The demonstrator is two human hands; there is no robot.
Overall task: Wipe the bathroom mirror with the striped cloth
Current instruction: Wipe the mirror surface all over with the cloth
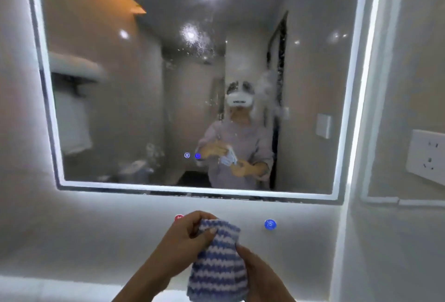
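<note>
A blue-and-white striped cloth (219, 260) hangs folded between both hands, low in the head view and below the mirror. My left hand (190, 234) pinches its upper edge with thumb and fingers. My right hand (255, 270) grips its right side lower down. The bathroom mirror (115, 99) fills the wall ahead, with a lit white border. Its glass carries water spots and a white smear right of centre. The reflection shows a person holding the cloth in front of the chest. The cloth is apart from the glass.
A red round sticker (178, 217) and a blue round sticker (270, 224) sit on the wall under the mirror. A white wall socket (426, 157) is mounted on the right. A pale counter edge (60, 287) runs along the bottom left.
</note>
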